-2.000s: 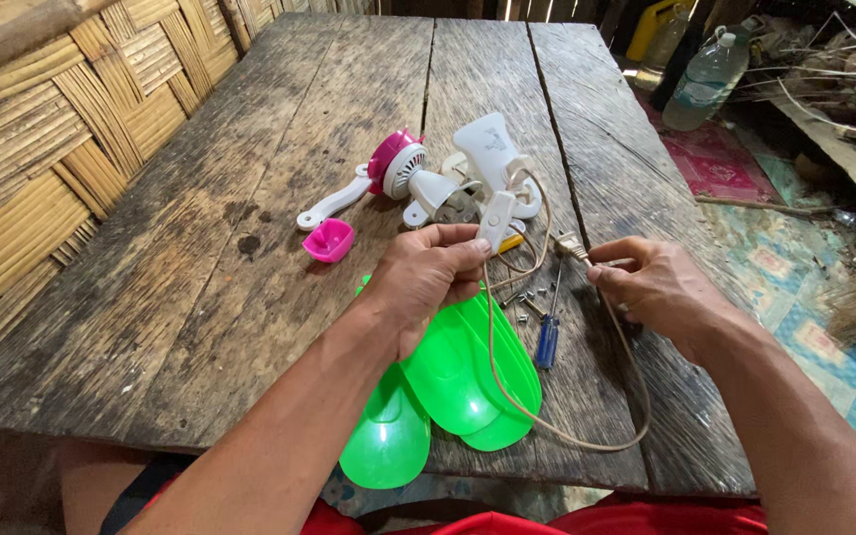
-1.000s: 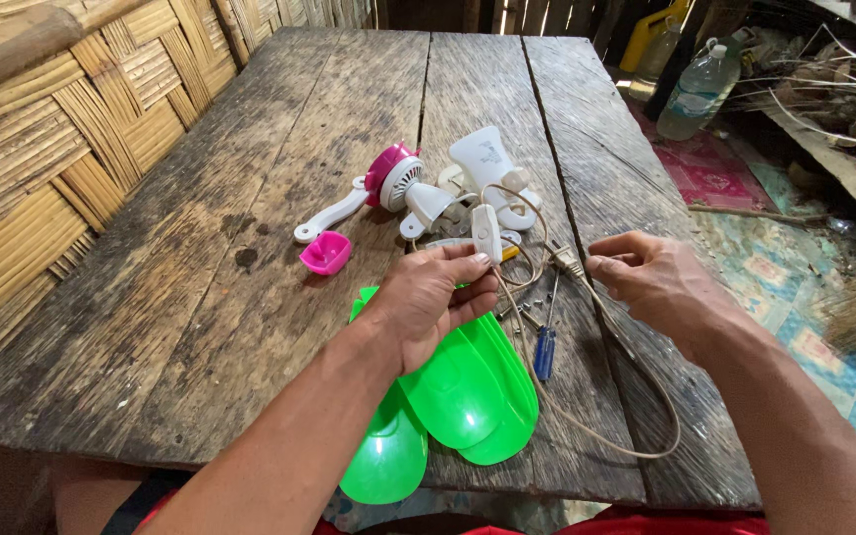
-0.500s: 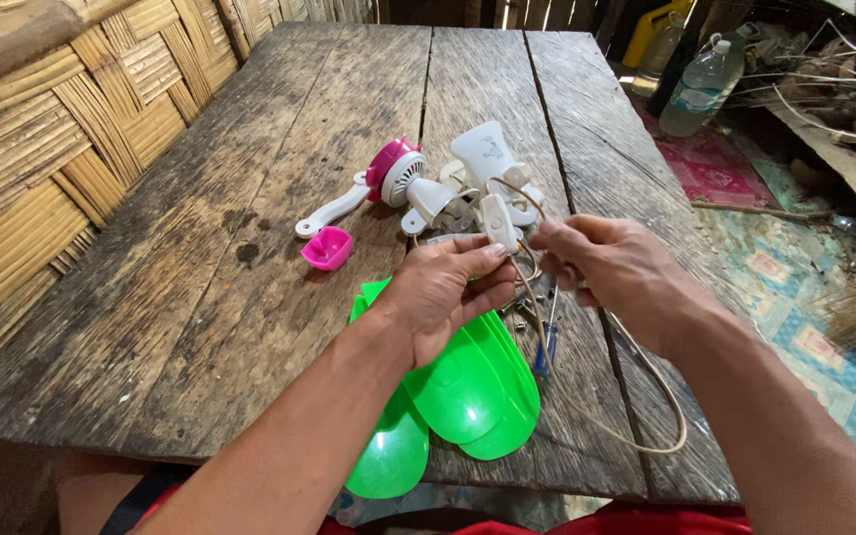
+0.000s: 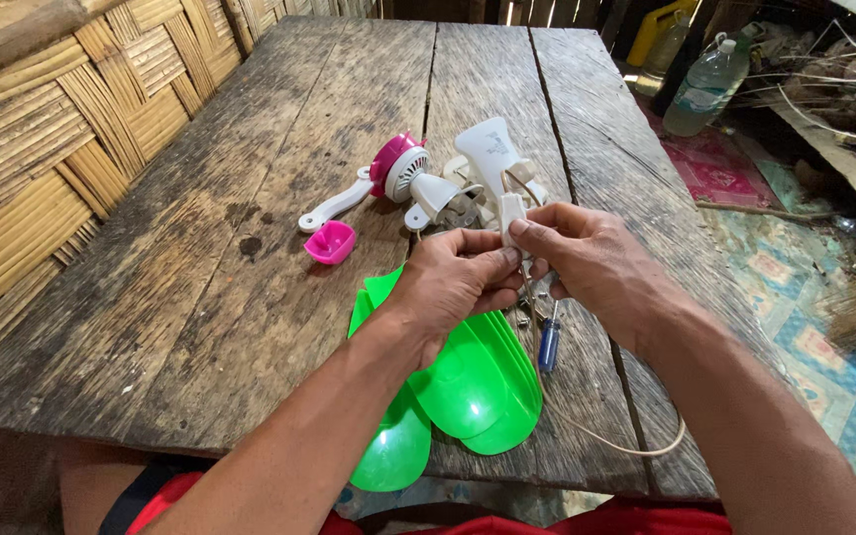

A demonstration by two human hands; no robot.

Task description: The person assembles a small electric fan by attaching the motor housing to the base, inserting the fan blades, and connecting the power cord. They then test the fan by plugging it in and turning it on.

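A: Weathered plank table (image 4: 250,258); what does each grip hold?
B: Left hand (image 4: 453,282) and right hand (image 4: 587,263) both pinch a small white plastic switch (image 4: 510,213), above green plastic fan blades (image 4: 468,386).

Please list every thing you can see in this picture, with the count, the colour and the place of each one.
white part: one, white, held by both hands
cord: one, cream, near table edge
fan blades: several, green, under the forearms
screwdriver: one, blue handle, beside the blades
motor unit: one, white and pink, table middle
cap: one, pink, left of the hands
bottle: one, clear, on the floor
table: one, dark wood
left hand: one
right hand: one
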